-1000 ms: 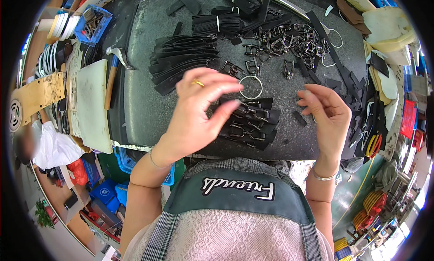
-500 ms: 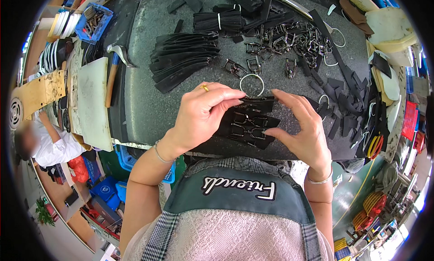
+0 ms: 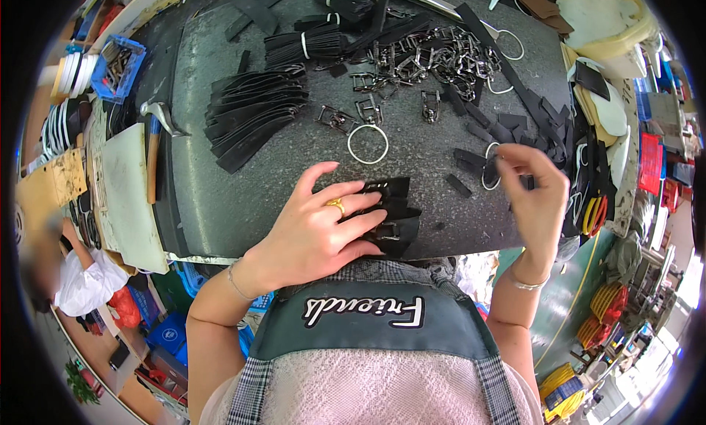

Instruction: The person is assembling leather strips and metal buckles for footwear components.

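Note:
My left hand (image 3: 316,226) lies with its fingers spread over a small stack of black straps with metal buckles (image 3: 393,222) at the bench's near edge, partly covering it. To the right, my right hand (image 3: 537,193) is above short black strips, its thumb and forefinger drawn together at the tips; whatever is between them is too small to make out. Beside those fingertips is a white ring (image 3: 485,181). Another white ring (image 3: 368,144) lies flat beyond the stack, close to a few loose buckles (image 3: 368,111).
Fanned black straps (image 3: 254,116) lie at left, with a banded bundle (image 3: 303,45) behind. A heap of metal buckles (image 3: 434,57) is at the back centre. Black scraps (image 3: 548,130) cover the right side. A hammer (image 3: 156,134) and blue basket (image 3: 118,68) are far left; a person sits beyond.
My right hand has left the buckled straps and moved right to the black strips. My left hand has gone from pinching at the stack to lying spread over it. The view has shifted.

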A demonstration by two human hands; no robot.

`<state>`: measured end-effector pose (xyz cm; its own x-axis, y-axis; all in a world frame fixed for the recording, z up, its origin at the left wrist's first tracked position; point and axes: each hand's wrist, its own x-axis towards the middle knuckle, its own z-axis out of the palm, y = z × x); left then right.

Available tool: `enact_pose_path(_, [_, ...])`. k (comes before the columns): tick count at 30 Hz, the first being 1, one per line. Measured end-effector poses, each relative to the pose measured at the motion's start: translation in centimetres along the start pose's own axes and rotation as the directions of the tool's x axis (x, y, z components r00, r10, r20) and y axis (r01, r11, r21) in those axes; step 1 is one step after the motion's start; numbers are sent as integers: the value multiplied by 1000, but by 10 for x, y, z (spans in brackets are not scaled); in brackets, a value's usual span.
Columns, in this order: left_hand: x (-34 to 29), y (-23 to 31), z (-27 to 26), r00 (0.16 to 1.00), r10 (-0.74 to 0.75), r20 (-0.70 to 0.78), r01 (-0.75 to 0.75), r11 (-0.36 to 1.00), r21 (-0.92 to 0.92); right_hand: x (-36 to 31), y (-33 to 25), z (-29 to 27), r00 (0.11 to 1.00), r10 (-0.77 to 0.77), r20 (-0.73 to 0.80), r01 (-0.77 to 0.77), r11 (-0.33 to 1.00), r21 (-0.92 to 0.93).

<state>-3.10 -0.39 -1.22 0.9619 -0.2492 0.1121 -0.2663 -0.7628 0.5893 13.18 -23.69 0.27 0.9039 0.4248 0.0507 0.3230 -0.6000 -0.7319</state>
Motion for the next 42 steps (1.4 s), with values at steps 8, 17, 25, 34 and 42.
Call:
enact_pose_path(8, [29,-4,-2,968,-47,-245,20,994,-110,8,1,23,906,-386,174,422,852,-310])
enact_pose_path(17, [69,4,-3,930,-333,-155,221,844,-488,6,-24,39,970,-243,24,232,947,223])
enact_pose_path(25, [76,-12,4,913,-402,-72,261,708,-656,0,-15,34,994,111,3,-99,876,473])
enact_pose_path(34, [119,-42,31,932,-74,-355,105,992,67,9,-1,24,965,213,152,-253,615,747])
enact_pose_path(42, [86,-24,-9,928,-340,-153,154,723,-674,8,-10,42,991,70,115,-135,553,822])
